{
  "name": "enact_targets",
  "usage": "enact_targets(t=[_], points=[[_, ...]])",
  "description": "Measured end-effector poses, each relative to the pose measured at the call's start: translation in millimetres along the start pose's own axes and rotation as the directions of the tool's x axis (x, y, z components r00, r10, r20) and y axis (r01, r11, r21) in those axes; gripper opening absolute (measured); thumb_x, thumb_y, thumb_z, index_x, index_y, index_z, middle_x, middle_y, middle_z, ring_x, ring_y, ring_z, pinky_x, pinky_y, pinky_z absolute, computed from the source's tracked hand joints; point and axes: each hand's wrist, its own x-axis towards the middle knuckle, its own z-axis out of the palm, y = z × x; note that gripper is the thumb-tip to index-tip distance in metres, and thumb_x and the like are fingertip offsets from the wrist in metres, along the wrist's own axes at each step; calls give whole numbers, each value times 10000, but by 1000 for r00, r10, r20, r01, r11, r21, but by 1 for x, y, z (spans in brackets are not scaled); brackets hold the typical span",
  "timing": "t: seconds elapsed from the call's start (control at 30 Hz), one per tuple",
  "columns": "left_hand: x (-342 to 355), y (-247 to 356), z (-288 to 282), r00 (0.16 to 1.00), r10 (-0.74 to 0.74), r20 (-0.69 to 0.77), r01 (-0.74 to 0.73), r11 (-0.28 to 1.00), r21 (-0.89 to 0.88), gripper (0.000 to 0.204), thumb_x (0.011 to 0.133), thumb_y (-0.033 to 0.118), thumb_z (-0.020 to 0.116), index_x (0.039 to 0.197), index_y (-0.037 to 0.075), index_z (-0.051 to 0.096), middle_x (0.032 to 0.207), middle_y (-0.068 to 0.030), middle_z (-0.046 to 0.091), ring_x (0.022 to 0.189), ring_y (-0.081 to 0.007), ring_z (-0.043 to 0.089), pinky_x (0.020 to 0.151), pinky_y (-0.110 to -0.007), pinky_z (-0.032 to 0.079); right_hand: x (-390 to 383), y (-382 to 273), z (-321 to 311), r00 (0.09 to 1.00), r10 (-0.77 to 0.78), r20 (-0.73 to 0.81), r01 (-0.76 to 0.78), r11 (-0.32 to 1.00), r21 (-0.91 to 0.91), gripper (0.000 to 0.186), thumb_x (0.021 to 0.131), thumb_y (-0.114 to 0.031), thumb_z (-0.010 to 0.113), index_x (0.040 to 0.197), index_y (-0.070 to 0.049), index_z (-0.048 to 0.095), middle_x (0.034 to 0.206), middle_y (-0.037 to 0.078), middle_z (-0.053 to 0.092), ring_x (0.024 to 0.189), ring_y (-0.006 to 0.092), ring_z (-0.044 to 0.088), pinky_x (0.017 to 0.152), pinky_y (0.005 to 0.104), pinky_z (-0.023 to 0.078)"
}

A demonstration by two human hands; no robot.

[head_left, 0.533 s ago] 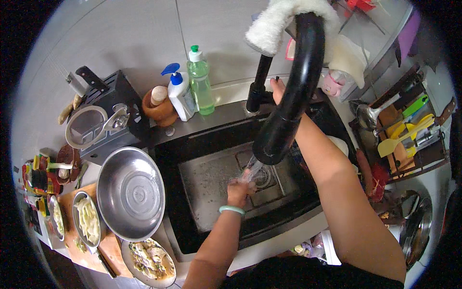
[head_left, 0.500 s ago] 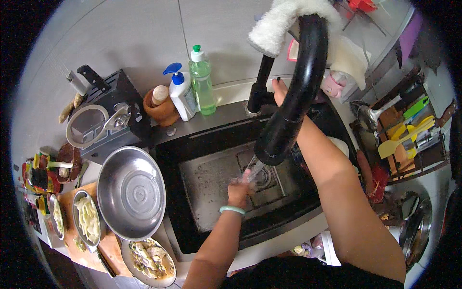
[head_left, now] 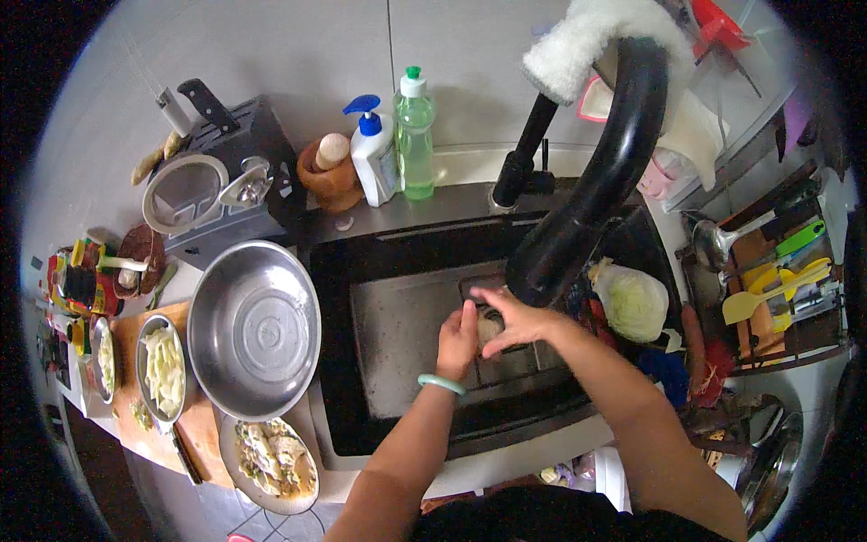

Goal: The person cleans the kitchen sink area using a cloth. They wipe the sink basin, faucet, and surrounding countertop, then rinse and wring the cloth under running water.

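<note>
Both of my hands are low over the black sink (head_left: 379, 388), just under the spout of the black faucet (head_left: 578, 235). My left hand (head_left: 458, 341), below a pale green bangle (head_left: 442, 385), has its thumb up and its fingers stretched out. Beside it, my right hand (head_left: 517, 323) curves with thumb and fingers spread apart, holding nothing. Part of the drain shows between the two palms. No clear stream of water can be made out from the spout, whose mouth is turned away. The faucet's upright handle (head_left: 545, 155) stands behind, untouched.
Left of the sink are a large metal basin (head_left: 262, 397), a plate of food (head_left: 305, 434), a bowl of pale slices (head_left: 163, 375) and a knife (head_left: 187, 456). Bottles (head_left: 415, 135) line the back. A bagged cabbage (head_left: 632, 303) sits at the sink's right side.
My right hand has come down from the faucet handle to beside my left hand. The water running over my left hand no longer shows. The view has shifted, revealing the bagged cabbage.
</note>
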Motion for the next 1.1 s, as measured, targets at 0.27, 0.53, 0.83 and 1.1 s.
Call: enact_targets(t=[0.27,0.53,0.83,1.1], points=[[13,-11,-10,947,109,-302,-69,987,142,416,828,394,662,899,-10,589,719,-88,621,667,-198,578,640,-335,474,1,-4,5,949,298,-98,-314,912,-264,291,683,-219,669,910,-53,593,891,186,639,816,333,627,709,412,492],[5,-8,0,808,533,252,-589,752,297,986,512,383,860,1310,20,409,1307,-210,471,1263,-360,397,1075,-450,274,-4,-30,-6,960,163,-229,-252,861,-443,317,688,-201,675,958,-48,613,884,184,651,804,362,636,689,438,503],[17,-16,-6,925,153,348,-150,988,-34,855,572,170,876,1255,-49,411,1001,-104,624,864,-155,611,721,-289,529,-3,-24,7,944,322,-66,-252,839,482,308,734,-110,680,993,43,616,892,103,667,802,165,622,698,314,497],[12,3,-14,884,-33,467,-41,988,148,482,686,140,753,1096,-3,543,915,-68,639,810,-154,603,662,-301,500,-7,10,36,923,238,-303,-84,893,443,381,732,-147,693,1046,54,615,906,136,684,766,165,633,706,315,504]])
